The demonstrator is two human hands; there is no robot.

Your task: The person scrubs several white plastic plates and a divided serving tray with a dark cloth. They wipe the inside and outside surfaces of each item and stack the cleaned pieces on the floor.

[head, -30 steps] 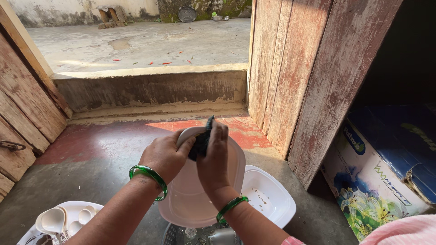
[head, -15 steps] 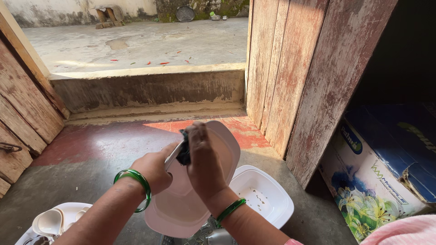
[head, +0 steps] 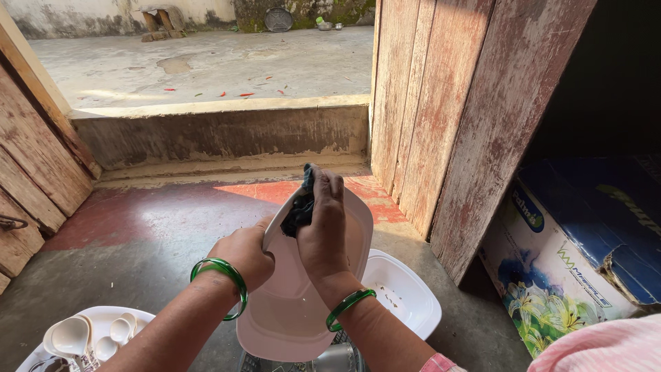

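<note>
White plastic fills the foreground: a squarish plate [head: 303,303] is held tilted on edge over the grey floor [head: 103,275]. The left hand [head: 242,255] grips the plate's left rim, fingers closed around it. The right hand [head: 322,231] presses a dark scrubbing cloth [head: 301,207] against the plate's upper edge, fingers curled tight over the cloth. Just right of the plate lies a second white dish [head: 406,296], speckled with crumbs. Left of the plate, white spoons [head: 89,334] rest on a tray. Beyond the plate stands a worn wooden door [head: 447,103], then a concrete step [head: 220,131].
</note>
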